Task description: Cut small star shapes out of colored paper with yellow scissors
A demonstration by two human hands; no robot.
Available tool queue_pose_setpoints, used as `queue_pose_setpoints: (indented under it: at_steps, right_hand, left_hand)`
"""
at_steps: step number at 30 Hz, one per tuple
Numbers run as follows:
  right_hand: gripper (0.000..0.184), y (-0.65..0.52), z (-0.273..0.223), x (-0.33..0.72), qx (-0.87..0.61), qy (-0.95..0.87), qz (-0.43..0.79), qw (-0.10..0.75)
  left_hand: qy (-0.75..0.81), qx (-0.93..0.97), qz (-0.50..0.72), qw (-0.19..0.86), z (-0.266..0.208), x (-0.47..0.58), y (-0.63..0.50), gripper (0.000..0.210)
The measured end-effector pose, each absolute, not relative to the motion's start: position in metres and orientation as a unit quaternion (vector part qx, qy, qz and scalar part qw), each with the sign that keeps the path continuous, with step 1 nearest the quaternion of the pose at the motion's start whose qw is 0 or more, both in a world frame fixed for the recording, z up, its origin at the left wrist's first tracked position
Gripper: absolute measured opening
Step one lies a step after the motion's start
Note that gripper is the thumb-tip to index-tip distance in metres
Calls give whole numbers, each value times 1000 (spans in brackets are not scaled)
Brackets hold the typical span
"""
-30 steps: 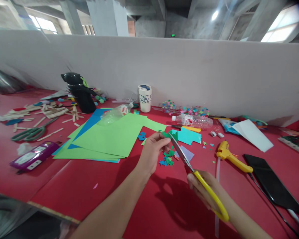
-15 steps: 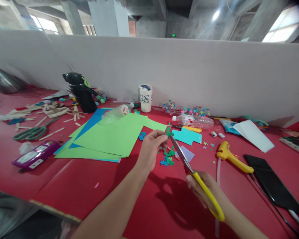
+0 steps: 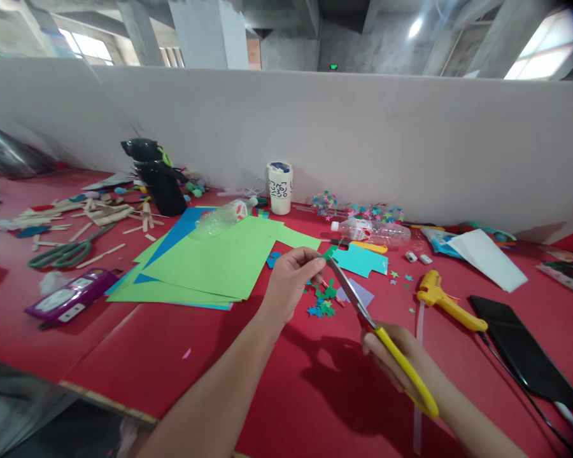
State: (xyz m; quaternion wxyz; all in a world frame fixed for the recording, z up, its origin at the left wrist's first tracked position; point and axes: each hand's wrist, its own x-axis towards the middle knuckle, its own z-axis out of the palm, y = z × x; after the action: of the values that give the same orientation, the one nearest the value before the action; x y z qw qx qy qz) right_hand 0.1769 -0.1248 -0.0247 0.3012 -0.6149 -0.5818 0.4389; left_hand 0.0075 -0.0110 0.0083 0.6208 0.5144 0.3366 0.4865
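Between the thumb and fingers of my left hand (image 3: 293,280) is a small piece of green paper (image 3: 330,252), pinched at its near end. My right hand (image 3: 401,356) is closed round the yellow handles of a pair of scissors (image 3: 358,302). The blade tips reach the green paper, just right of my left fingertips. On the table below lie small cut stars and scraps in green and blue (image 3: 322,308). A lilac paper square (image 3: 357,292) is partly behind the blades. A turquoise cut sheet (image 3: 361,260) lies just beyond.
Light green sheets (image 3: 214,261) are stacked to the left, with a clear bottle (image 3: 226,216) on them. A yellow glue gun (image 3: 449,300) and a black phone-like slab (image 3: 525,353) lie right. Farther left are green-handled scissors (image 3: 62,254) and a purple device (image 3: 71,296).
The green paper has turned, now leaning right from my left fingertips instead of standing up. My right hand and the scissors have shifted slightly to the right.
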Motion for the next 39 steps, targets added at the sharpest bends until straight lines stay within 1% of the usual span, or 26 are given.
queue_pose_setpoints:
  at_steps: [4, 9, 18, 29, 39]
  right_hand:
    - [46, -125, -23, 180, -608, -584, 450, 295]
    - [51, -126, -21, 181, -600, -597, 450, 286]
    - [54, -129, -23, 182, -605, -575, 474, 281]
    - [52, -129, -22, 181, -614, -554, 483, 288]
    - [51, -125, -23, 184, -624, -565, 470, 265]
  left_hand:
    - [333, 524, 469, 628, 11, 6, -11, 12]
    - [323, 516, 465, 643, 13, 5, -10, 11]
    - [289, 500, 447, 683, 13, 2, -9, 13]
    - [287, 496, 442, 690, 12, 2, -8, 12]
    - [293, 495, 456, 679, 13, 2, -8, 12]
